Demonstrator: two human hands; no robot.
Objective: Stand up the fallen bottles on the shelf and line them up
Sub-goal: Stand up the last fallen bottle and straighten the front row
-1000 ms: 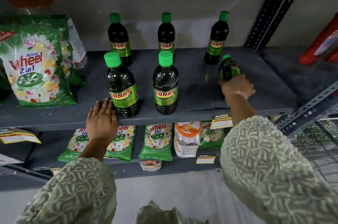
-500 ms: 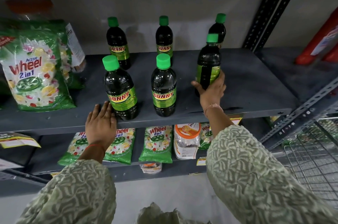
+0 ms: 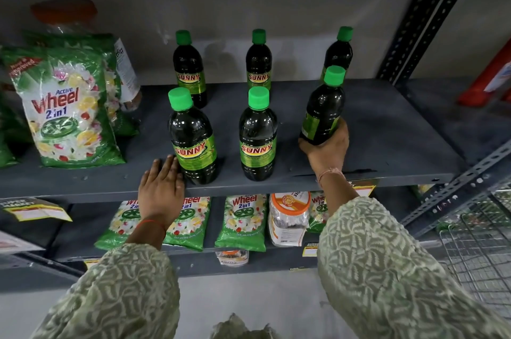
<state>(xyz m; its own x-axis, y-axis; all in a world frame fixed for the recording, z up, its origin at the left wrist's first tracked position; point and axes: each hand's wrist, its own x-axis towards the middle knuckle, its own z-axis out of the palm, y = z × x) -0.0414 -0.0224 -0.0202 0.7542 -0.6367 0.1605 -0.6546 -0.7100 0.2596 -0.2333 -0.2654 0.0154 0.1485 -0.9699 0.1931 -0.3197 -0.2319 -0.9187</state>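
Dark Sunny bottles with green caps stand on the grey shelf [image 3: 387, 145] in two rows. The back row has three: back left bottle [image 3: 189, 70], back middle bottle [image 3: 258, 62], back right bottle [image 3: 339, 53]. In front stand the front left bottle [image 3: 193, 139] and front middle bottle [image 3: 257, 136]. My right hand [image 3: 327, 153] grips the base of a sixth bottle [image 3: 322, 109], upright and slightly tilted, at the front right. My left hand [image 3: 161, 186] lies flat on the shelf edge, fingers touching the front left bottle's base.
Green Wheel detergent bags [image 3: 66, 111] lean at the shelf's left. The lower shelf holds more Wheel bags [image 3: 242, 219] and a white jar [image 3: 287, 217]. A slotted upright post [image 3: 423, 15] stands at the right, a wire basket [image 3: 481, 250] below it.
My right hand lifted the fallen bottle from the shelf's right side, turned it upright and brought it left toward the front row. My left hand stayed flat by the front left bottle.
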